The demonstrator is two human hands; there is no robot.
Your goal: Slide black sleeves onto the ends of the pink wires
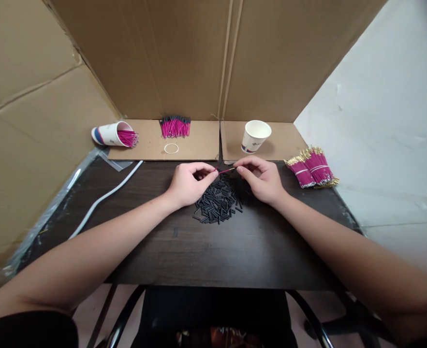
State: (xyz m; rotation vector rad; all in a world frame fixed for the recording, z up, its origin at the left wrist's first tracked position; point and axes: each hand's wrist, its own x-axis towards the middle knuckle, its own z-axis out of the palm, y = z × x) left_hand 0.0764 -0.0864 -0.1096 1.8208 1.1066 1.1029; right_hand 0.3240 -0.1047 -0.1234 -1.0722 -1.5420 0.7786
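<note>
My left hand [189, 184] pinches a short magenta wire [225, 171] between thumb and fingertips. The wire's gold-coloured end points right, to the fingertips of my right hand [264, 182], which are closed at that end. Another bit of magenta shows at my left fingertips; I cannot tell if it is a second wire. Any small part inside the right fingertips is hidden. Below both hands lies a loose pile of short black sleeves [218, 200] on the dark table [213, 256].
Behind, on cardboard, lie black-ended magenta wires [175, 127], a rubber band [171, 149] and an upright paper cup [256, 136]. A tipped cup [106, 134] with magenta wires is at left. Banded gold-tipped wire bundles [313, 166] lie right. A white cable [104, 197] crosses the left side.
</note>
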